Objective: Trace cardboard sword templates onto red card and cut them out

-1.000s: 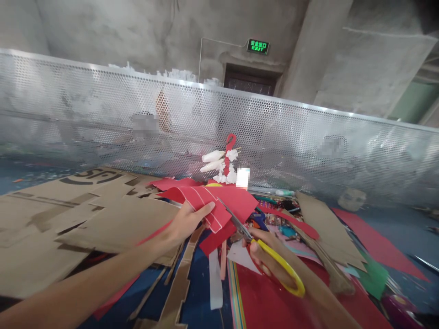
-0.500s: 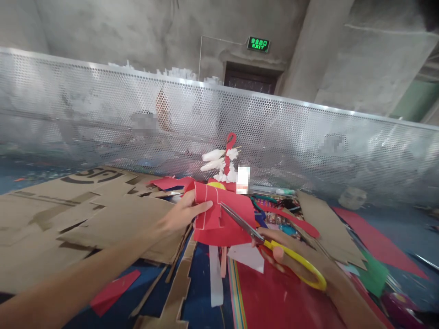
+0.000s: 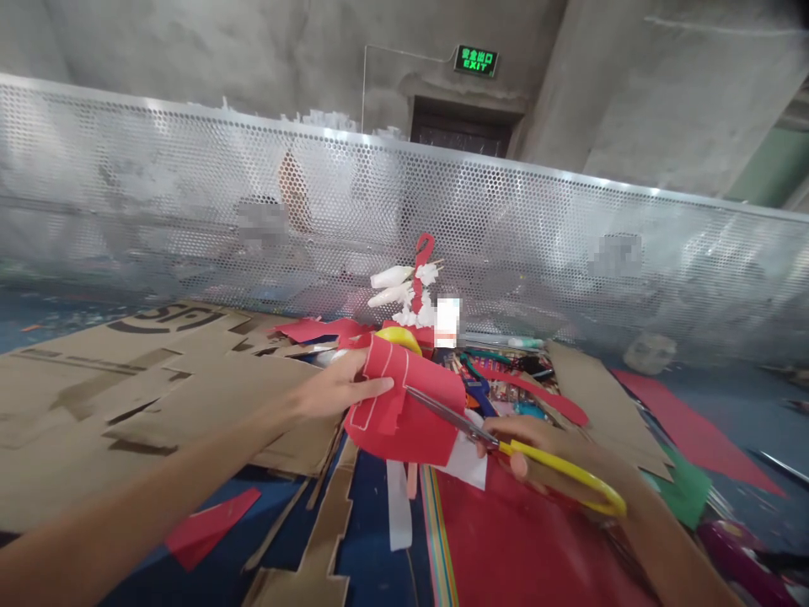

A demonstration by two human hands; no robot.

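Observation:
My left hand (image 3: 338, 385) pinches a curled sheet of red paper (image 3: 420, 421) by its upper left side, thumb on top. Pale outlines run across the sheet near that thumb. In my right hand (image 3: 527, 447) are scissors with yellow handles (image 3: 562, 474), fingers wrapped round the loops. Their metal blades point up and left, with the tips against the red sheet beside a pale line. Whether the blades are parted is hard to make out. Behind the sheet shows a yellow round object (image 3: 399, 340), partly hidden.
Cardboard pieces (image 3: 221, 396) cover the left side. A red stack of sheets (image 3: 518, 539) lies in front, with a white strip (image 3: 398, 506) beside it. A perforated metal panel (image 3: 531, 236) stands at the back, behind a white-and-red craft piece (image 3: 420, 291). Green paper (image 3: 686, 493) lies right.
The red sheet has tilted in my left hand, its lower left edge swinging outward. My right hand and the scissors have shifted slightly right. The camera view has tipped a little downward.

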